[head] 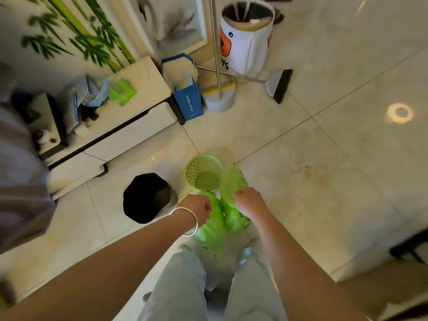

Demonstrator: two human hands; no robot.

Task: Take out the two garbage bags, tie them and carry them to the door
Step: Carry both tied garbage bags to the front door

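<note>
A green garbage bag (215, 230) hangs in front of my legs, just above the floor. My left hand (196, 208), with a silver bangle on the wrist, grips one side of its top edge. My right hand (247, 199) grips the other side, where a flap of the bag (231, 179) stands up. Right behind the bag sits a green mesh bin (203, 172) with nothing in it. To its left stands a second bin lined with a black garbage bag (146, 198), untouched by either hand.
A white low cabinet (129, 133) with clutter on top runs along the left wall. Behind the bins are a blue paper bag (190, 103), a pole on a round white base (220, 100), a broom (278, 85) and a white fabric hamper (245, 40). Tiled floor stretches to the right.
</note>
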